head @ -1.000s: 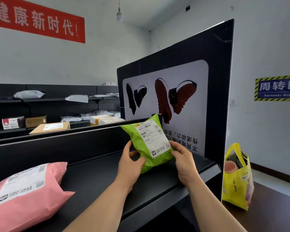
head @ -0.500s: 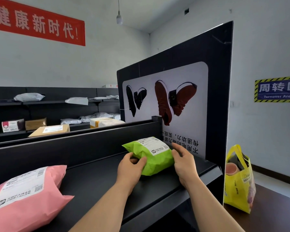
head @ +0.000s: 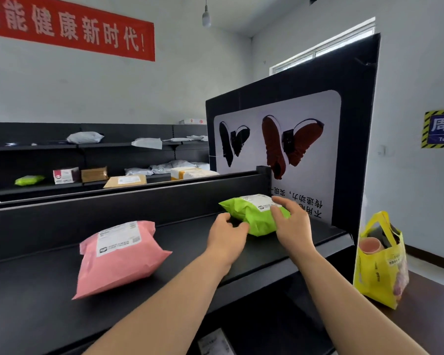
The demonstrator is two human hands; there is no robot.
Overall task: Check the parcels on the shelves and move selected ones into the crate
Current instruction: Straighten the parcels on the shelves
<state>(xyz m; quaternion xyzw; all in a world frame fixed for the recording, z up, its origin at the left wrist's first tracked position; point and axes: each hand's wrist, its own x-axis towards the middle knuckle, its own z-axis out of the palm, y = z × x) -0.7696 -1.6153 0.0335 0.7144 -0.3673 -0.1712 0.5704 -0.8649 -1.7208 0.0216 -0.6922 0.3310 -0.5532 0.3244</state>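
A green parcel (head: pixel 254 213) with a white label lies flat at the right end of the black shelf (head: pixel 274 254). My right hand (head: pixel 294 222) rests over its right end, fingers spread and thumb on its front. My left hand (head: pixel 226 235) hovers just left of it with loosely curled fingers, and only the thumb tip touches the wrapper. A pink parcel (head: pixel 118 254) with its label up lies further left on the same shelf. No crate is in view.
A tall black board (head: pixel 351 103) printed with shoes closes off the shelf's right end. A yellow bag (head: pixel 379 265) stands on a dark surface beyond it. Back shelves (head: pixel 49 146) hold white bags, cardboard boxes and a small green parcel (head: pixel 29 180).
The green parcel, held upright with its label toward me, was tipped down and laid flat on the shelf. Both hands loosened their hold. My view swung left, showing more of the pink parcel.
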